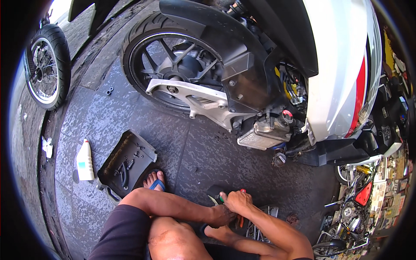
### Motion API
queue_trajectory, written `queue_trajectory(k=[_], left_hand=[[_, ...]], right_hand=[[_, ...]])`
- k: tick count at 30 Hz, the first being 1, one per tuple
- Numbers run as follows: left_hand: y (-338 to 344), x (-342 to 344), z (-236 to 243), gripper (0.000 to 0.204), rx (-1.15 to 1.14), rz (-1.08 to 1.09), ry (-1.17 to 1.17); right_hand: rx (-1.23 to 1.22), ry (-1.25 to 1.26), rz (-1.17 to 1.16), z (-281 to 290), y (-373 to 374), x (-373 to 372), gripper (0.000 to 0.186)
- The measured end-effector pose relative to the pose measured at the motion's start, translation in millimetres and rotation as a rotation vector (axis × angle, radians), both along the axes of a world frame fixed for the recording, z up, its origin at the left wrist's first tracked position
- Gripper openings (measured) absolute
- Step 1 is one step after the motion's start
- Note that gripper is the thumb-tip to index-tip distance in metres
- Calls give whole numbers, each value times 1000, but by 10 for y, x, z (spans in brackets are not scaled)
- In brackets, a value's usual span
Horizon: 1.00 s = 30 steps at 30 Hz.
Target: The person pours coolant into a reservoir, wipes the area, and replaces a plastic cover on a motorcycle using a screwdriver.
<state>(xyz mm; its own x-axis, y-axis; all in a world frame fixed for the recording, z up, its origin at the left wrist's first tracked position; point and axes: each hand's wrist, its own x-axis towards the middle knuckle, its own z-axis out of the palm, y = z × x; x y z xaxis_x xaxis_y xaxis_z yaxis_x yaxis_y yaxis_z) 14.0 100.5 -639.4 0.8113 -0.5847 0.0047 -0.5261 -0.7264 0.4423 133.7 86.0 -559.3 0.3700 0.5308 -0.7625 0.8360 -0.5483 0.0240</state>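
My left hand (221, 215) and my right hand (237, 202) are close together low in the view, beside my bent leg. Both look closed, with the fingers curled inward. A dark flat piece with a pale edge (213, 200) juts out at their far left side. A bit of green (222, 199) shows at my right fingertips and a red tip just beyond that hand. Under the right hand two orange handle-like ends (240, 222) stick out. What each hand grips is mostly hidden, and its kind is unclear.
A scooter's rear wheel (171, 69), silver swingarm (195, 97) and radiator (260, 136) stand ahead. On the left are a black tray (143, 167) holding bolts and hoses, and a white bottle (85, 162). A spoked wheel (262, 225) lies by my right arm. Motorcycle parts (351, 212) crowd the right.
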Motion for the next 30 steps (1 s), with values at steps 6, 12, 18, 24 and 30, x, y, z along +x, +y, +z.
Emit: queue_trajectory(k=[6, 12, 18, 24, 30], left_hand=[[49, -24, 117, 66, 67, 3, 26], [-36, -26, -65, 77, 50, 5, -91], [97, -6, -65, 86, -56, -47, 35], [167, -26, 50, 84, 94, -79, 9], [298, -14, 221, 66, 32, -96, -51]], right_hand=[[132, -42, 129, -50, -58, -44, 60], [32, 10, 31, -70, 2, 13, 57], [81, -23, -39, 39, -80, 22, 64], [82, -21, -40, 45, -117, -3, 69], [14, -69, -237, 21, -137, 216, 70]])
